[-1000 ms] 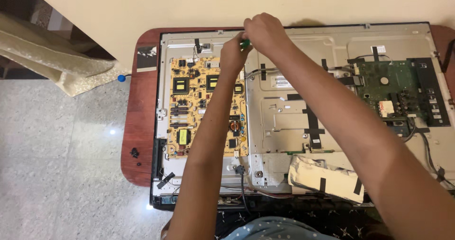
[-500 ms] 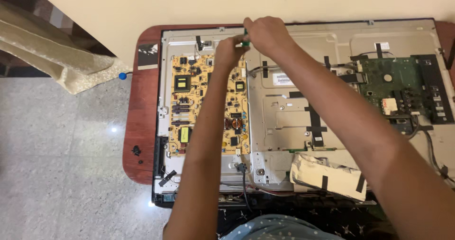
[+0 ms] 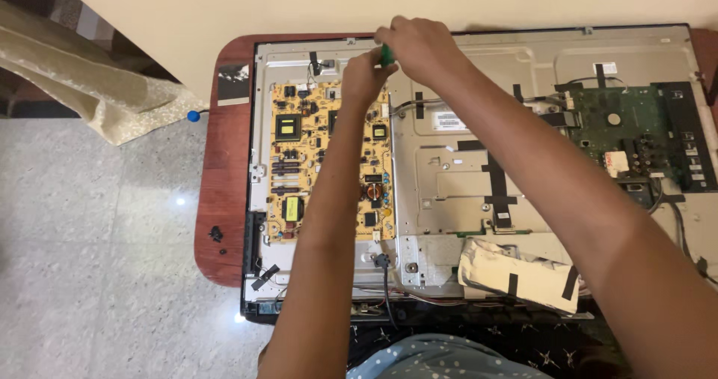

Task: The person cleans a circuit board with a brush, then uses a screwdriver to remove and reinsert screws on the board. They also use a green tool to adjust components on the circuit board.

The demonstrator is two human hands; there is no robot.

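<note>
Here, an opened flat-panel television (image 3: 479,199) lies back-side up on a reddish-brown wooden table (image 3: 221,199), filling most of the frame from centre left to the right edge. Both of the person's arms reach up from the bottom of the frame and meet near the upper middle, at the top edge of the set.

The right hand (image 3: 420,48) is curled shut around a green-handled screwdriver (image 3: 387,54); only a small patch of the green handle shows between the two hands, and its tip is hidden. The left hand (image 3: 364,76) sits just beside it, touching it, with fingers bunched narrow at the upper right corner of a yellow power supply board (image 3: 299,162). Whether the left hand pinches anything cannot be told.

That yellow board sits in the left part of the metal back plate, dotted with black components and a copper coil. A green circuit board (image 3: 621,136) sits in the upper right of the frame, well apart from the hands, with wires running to it. Strips of black tape cross the plate. A cream-coloured taped bundle (image 3: 516,274) lies toward the lower right. A beige cloth (image 3: 90,87) hangs in the upper left, above a speckled floor (image 3: 90,259).
</note>
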